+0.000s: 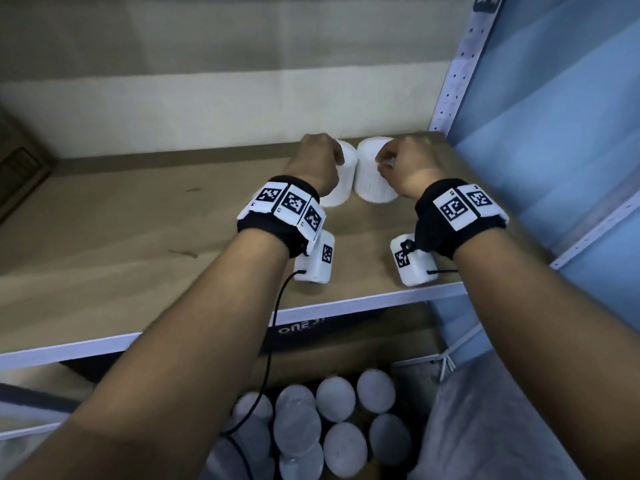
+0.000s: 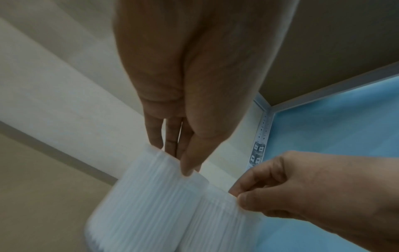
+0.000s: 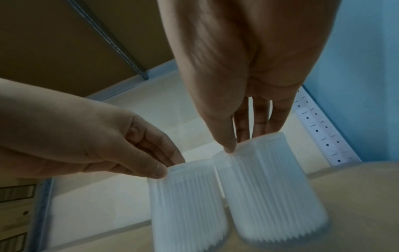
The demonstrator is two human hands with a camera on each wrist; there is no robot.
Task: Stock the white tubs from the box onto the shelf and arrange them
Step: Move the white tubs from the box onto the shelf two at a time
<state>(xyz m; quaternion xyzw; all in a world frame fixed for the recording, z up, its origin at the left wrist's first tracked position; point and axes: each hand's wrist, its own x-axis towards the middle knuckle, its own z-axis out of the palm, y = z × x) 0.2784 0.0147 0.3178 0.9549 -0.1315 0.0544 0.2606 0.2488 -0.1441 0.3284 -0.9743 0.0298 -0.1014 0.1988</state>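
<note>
Two white ribbed tubs stand side by side, very close together, at the back right of the brown shelf board. My left hand pinches the top rim of the left tub between thumb and fingers. My right hand pinches the top rim of the right tub the same way. In the left wrist view my left hand grips the left tub. In the right wrist view my right hand holds the right tub. Both tubs rest with their wider ends on the board.
An open cardboard box below the shelf's front edge holds several more white tubs. A perforated metal post and a blue wall bound the shelf on the right. A brown carton sits far left.
</note>
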